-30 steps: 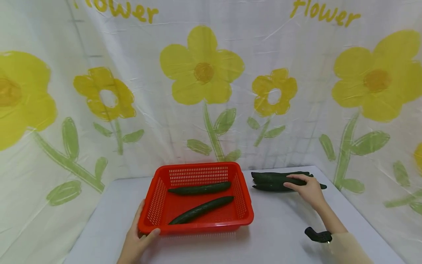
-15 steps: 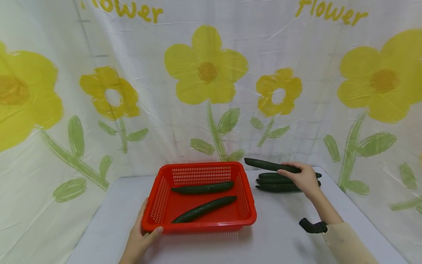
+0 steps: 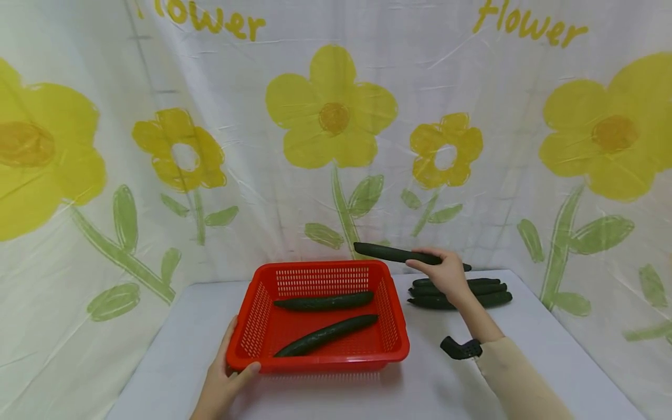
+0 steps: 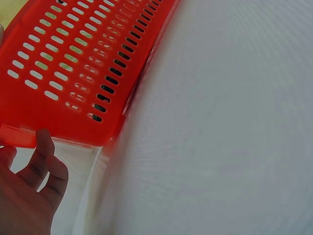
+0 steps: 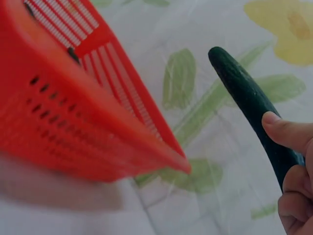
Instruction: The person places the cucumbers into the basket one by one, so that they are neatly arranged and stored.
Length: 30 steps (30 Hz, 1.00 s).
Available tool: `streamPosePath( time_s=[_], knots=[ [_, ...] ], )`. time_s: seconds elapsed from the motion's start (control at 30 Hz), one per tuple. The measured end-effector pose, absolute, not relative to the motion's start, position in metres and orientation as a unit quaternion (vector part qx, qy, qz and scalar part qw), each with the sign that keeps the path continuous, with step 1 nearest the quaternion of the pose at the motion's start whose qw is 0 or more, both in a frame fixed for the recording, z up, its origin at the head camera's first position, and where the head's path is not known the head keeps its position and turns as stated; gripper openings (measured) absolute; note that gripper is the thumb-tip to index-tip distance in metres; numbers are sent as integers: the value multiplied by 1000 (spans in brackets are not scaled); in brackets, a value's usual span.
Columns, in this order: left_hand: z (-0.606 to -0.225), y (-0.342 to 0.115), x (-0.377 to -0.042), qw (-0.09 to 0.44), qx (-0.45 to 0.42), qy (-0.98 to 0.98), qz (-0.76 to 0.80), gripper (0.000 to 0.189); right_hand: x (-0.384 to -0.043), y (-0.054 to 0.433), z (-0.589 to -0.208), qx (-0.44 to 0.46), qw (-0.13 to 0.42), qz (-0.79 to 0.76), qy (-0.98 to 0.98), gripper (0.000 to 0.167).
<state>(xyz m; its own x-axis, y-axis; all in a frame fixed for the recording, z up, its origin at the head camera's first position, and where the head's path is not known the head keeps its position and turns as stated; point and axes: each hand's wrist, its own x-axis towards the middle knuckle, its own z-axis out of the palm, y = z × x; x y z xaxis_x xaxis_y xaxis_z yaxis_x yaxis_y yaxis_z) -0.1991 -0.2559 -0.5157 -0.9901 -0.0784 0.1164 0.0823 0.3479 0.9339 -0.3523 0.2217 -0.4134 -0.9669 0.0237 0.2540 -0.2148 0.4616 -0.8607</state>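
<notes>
My right hand (image 3: 446, 275) grips a dark green cucumber (image 3: 385, 252) in the air, behind and to the right of the red basket (image 3: 336, 363). In the right wrist view the thumb lies along this cucumber (image 5: 242, 85), whose far end points toward the curtain. Two cucumbers lie apart inside the basket, one toward the back (image 3: 325, 301) and one slanting near the front (image 3: 328, 335). At the basket's front left corner my left hand (image 3: 219, 376) holds the rim, thumb on the front side. The left wrist view shows its fingertips touching the basket's rim (image 4: 63, 134).
Several more cucumbers (image 3: 462, 299) lie side by side on the white table (image 3: 430, 379), to the right of the basket. Behind the table hangs a white curtain (image 3: 252, 175) with yellow flowers. A black strap piece (image 3: 461, 348) juts from my right wrist.
My right hand has taken a cucumber from the pile, lifted it and carried it left toward the basket. My left hand stays on the basket.
</notes>
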Motion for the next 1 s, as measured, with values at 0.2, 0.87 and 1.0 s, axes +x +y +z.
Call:
streamPosePath(
  time_s=[0.2,0.87,1.0],
  knots=[
    [-516,-256,-200,69,-4,-814,-576,101,-361,181,-407,77,97,546,-829,53],
    [-515,-261,-198,81,-17,-821,-565,102,-374,83,-406,164,66,565,-806,40],
    [-515,-258,-198,74,-6,-819,-569,101,-375,70,-410,181,66,572,-797,37]
  ],
)
